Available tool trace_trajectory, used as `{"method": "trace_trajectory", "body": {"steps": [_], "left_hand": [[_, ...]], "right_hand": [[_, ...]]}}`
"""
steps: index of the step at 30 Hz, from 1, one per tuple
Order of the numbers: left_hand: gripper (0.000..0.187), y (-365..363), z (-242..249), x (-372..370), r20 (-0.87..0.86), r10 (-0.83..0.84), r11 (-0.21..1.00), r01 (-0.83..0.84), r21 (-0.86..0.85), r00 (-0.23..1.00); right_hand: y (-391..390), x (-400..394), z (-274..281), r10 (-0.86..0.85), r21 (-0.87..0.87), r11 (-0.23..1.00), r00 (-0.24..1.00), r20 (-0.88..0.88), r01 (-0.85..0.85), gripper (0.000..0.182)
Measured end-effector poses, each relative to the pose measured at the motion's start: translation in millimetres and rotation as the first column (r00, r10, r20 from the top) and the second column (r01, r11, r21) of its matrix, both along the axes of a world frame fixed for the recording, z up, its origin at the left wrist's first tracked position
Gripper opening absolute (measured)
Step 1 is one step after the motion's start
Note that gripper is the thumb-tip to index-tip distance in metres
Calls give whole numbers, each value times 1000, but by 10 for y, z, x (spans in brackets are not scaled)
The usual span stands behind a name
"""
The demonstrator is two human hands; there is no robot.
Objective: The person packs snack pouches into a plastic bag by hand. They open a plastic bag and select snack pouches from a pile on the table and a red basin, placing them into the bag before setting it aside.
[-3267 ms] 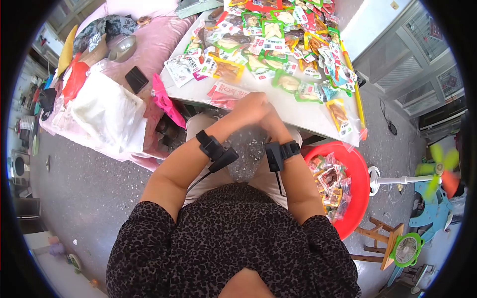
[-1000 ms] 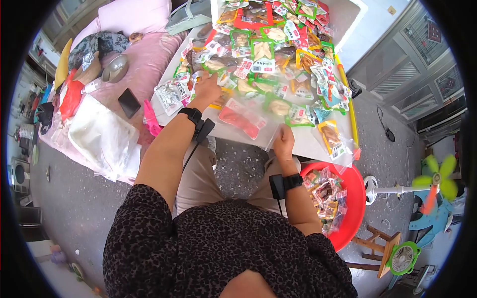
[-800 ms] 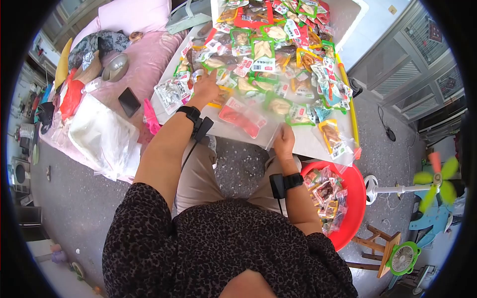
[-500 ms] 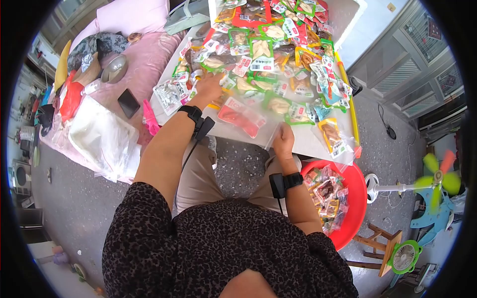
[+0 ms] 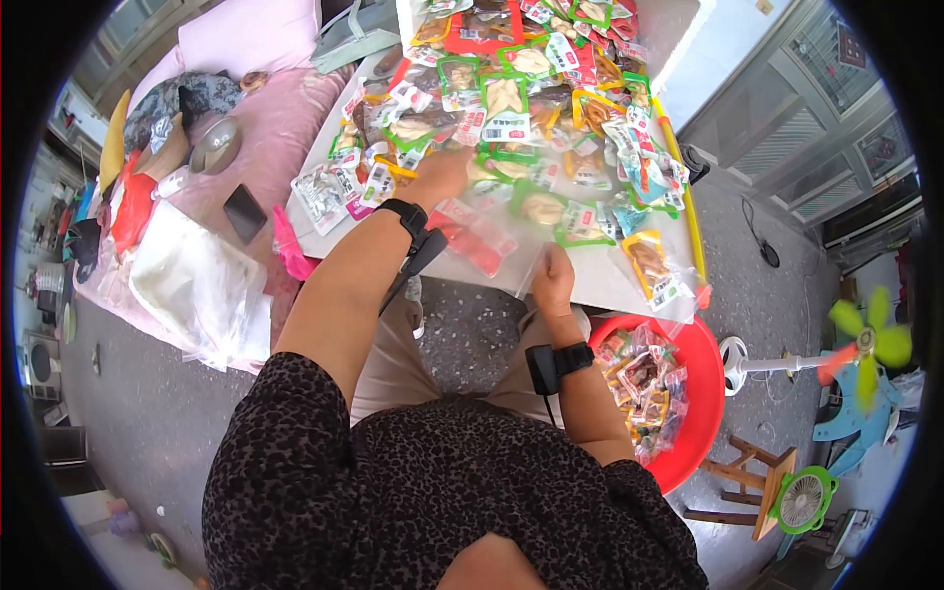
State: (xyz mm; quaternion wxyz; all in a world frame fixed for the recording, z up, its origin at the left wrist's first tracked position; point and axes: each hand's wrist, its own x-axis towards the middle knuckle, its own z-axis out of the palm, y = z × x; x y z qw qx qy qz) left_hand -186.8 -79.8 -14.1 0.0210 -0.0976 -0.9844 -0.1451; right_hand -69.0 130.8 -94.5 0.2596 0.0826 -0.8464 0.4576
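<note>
From where I stand, the person's two hands are apart, the left farther out over the white table [image 5: 600, 285] than the right. The left hand [image 5: 442, 177] is down at the near side of a heap of printed pouches [image 5: 503, 95], its fingers among them; I can't tell whether they grip anything. The right hand [image 5: 554, 280], close to the table's near edge, has its fingers pinched on a clear plastic sheet or bag [image 5: 532, 264] (so thin that its far end is hard to make out). A red packet [image 5: 472, 239] lies between the hands, a little nearer the body than the left one; whether it is inside the plastic or under it, I can't say. Just beyond the right hand is a green-edged pouch [image 5: 585, 224], and out to its right a yellow-edged pouch [image 5: 646, 258]. Left of the left hand lies a silvery pouch [image 5: 326, 200]. Below and to the right of the right hand, a red tub [image 5: 706, 383] on the floor holds more packets [image 5: 644, 374].
</note>
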Motion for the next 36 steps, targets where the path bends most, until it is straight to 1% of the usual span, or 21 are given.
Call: {"method": "trace_trajectory", "body": {"steps": [1,4,7,10,13,16,19,22,25,28,31,33,36], "left_hand": [[35,31,29,-8,15,-16,1000,16,10,1000],[34,103,-41,-138,-5,-79,996,79,-33,997],[33,199,-51,-226,41,-69,994,72,-85,997],[34,286,-97,-320,125,-7,997,17,-76,992],[36,399,-92,-373,206,5,999,4,-47,979],[38,444,-188,-439,151,-104,985,81,155,983],[34,505,-144,-433,151,-116,986,95,138,982],[24,552,55,-428,112,1,998,6,-67,994],[20,496,-144,-487,-136,21,1000,-18,21,990],[19,515,-254,-522,-257,61,998,-62,3,965],[16,538,-265,-573,-261,104,994,-108,0,960],[16,534,-271,-614,-259,81,996,-90,-26,963],[17,498,-265,-673,-271,0,995,-26,-93,963]], "right_hand": [[-1,0,0,-6,10,1000,1000,7,6,15],[1,1,-1,-14,23,1000,1000,27,14,16],[2,10,9,-5,2,1000,999,40,5,16],[1,12,9,7,-15,1000,999,37,-7,16],[-2,10,3,8,-17,1000,999,41,-7,16],[-5,18,35,9,-16,1000,999,46,-8,17],[-15,22,37,15,-23,1000,999,35,-14,17],[-1,15,28,23,-40,999,999,31,-22,17],[-6,28,24,31,-47,998,998,46,-29,18],[-2,30,47,31,-37,999,999,39,-30,18],[-9,46,65,35,-38,999,998,60,-33,19],[-5,51,103,41,-43,998,996,85,-37,19],[-7,41,51,33,-39,999,999,37,-32,18]]}}
